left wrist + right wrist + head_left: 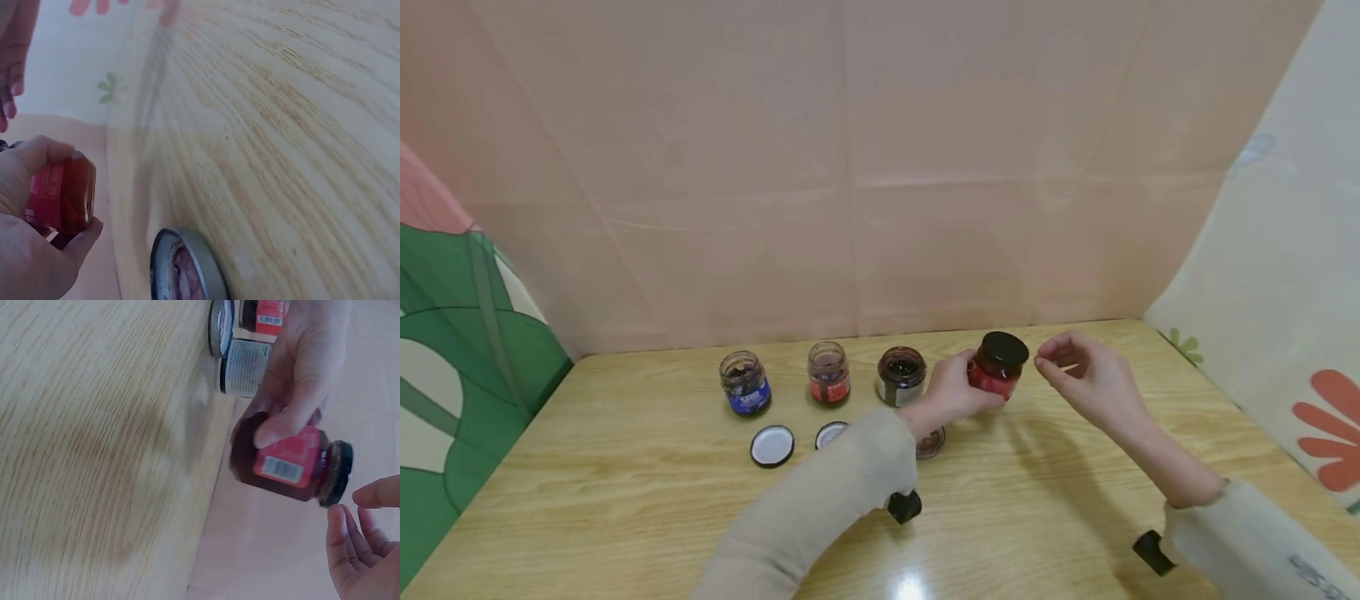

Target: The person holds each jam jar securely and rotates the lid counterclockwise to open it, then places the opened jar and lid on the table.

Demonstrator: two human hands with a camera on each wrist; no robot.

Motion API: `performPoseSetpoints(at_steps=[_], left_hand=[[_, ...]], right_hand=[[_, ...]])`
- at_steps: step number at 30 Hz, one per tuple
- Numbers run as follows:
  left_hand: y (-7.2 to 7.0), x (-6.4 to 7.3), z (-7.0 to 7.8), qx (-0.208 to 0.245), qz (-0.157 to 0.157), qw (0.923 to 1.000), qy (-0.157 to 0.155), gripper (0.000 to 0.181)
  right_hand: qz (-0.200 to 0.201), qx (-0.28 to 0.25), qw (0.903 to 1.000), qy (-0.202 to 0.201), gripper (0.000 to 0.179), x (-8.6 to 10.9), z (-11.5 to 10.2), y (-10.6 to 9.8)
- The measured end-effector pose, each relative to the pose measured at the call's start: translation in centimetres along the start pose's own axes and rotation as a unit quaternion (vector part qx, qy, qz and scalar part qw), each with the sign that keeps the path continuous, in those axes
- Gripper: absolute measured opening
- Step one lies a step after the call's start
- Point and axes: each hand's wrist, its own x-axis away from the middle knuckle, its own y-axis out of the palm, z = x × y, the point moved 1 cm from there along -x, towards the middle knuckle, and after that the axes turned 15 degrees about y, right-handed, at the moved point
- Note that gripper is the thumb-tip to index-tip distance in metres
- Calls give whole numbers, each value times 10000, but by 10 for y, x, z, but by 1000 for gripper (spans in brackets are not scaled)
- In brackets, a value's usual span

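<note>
My left hand (pixel 951 387) grips a red-labelled glass jar (pixel 290 459) around its body, holding it up off the table and tilted. A black lid (pixel 1004 348) sits on the jar's mouth. Just right of the lid is my right hand (pixel 1093 379), its fingers loosely bent with nothing between them; a small gap parts the fingertips (pixel 337 515) from the lid in the right wrist view. Behind the left hand stands a lidless dark jar (pixel 902 379) with a pale label. Below that hand lies an upturned lid (pixel 200 269), partly hidden by it in the head view.
Farther left stand a lidless blue-labelled jar (pixel 747 385) and a lidless red-labelled jar (pixel 829 375). In front of them lie two upturned lids, a white-lined one (pixel 772 446) and another (pixel 831 433) partly covered by the left sleeve. A pink cloth (pixel 850 208) hangs behind the wooden table (pixel 625 500).
</note>
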Motion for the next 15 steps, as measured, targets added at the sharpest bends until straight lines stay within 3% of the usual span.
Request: performPoseSetpoints(at_steps=[5,15], left_hand=[[-10,7,5,58,27,9997,-222,71],[-30,21,7,50,-84,9999,44,68]], right_hand=[[-42,-196,9996,207,20,0,0,-1],[-166,-394,9989,194,22,0,2,4]])
